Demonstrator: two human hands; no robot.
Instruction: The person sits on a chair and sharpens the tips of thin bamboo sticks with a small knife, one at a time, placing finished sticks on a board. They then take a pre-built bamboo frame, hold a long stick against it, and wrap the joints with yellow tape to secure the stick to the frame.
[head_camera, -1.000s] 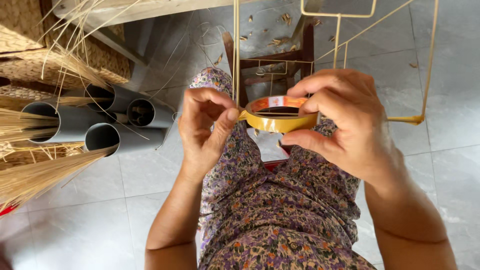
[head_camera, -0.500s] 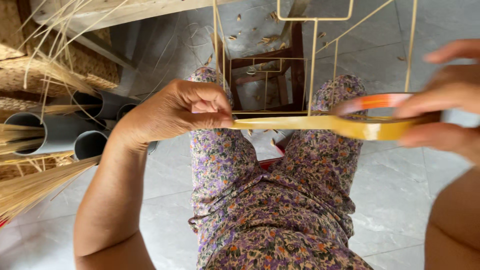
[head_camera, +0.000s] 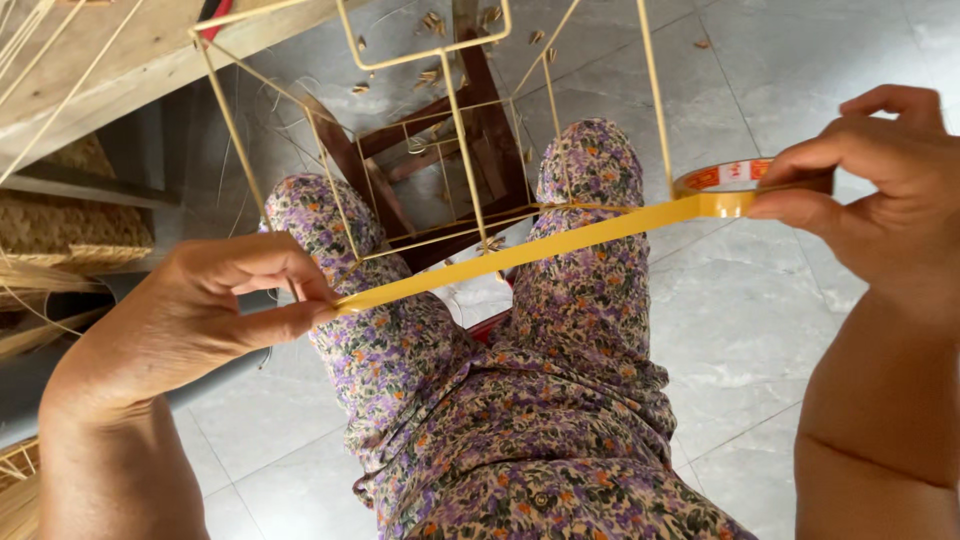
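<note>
Both hands farther apart; tape strip (head_camera: 520, 250) seemingly longer.

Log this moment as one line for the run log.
left hand: pinches tape end | right hand: holds tape roll | tape strip: taut across lap | wire frame: between knees

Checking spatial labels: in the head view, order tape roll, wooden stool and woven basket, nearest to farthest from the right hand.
1. tape roll: held in the right hand.
2. wooden stool: centre, between the knees.
3. woven basket: far left edge.
</note>
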